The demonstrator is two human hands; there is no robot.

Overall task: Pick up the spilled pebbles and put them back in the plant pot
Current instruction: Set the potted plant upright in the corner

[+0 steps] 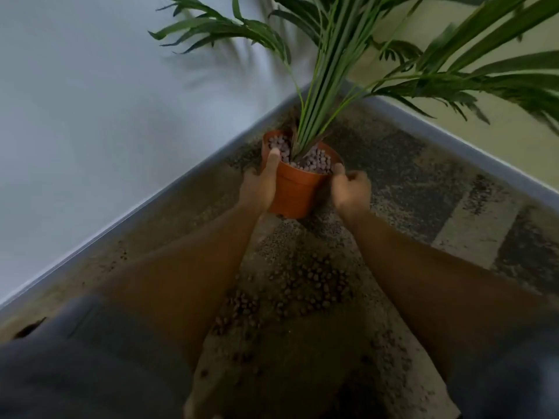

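Observation:
An orange plastic plant pot (295, 192) stands on the carpet near the room corner, tilted slightly, filled with purplish-brown pebbles (314, 161) around a green palm-like plant (326, 86). My left hand (260, 186) grips the pot's left side, thumb hooked over the rim onto the pebbles. My right hand (351, 189) is at the pot's right side with its fingers curled at the rim; the contact itself is hidden. Several spilled pebbles (302, 288) lie scattered on the carpet between my forearms, closer to me than the pot.
Patterned brown and dark carpet (438, 192) covers the floor. A grey skirting board (151, 204) runs along the white wall on the left, another (453, 140) along the pale green wall on the right. Long leaves (469, 86) spread overhead. My knees fill the bottom corners.

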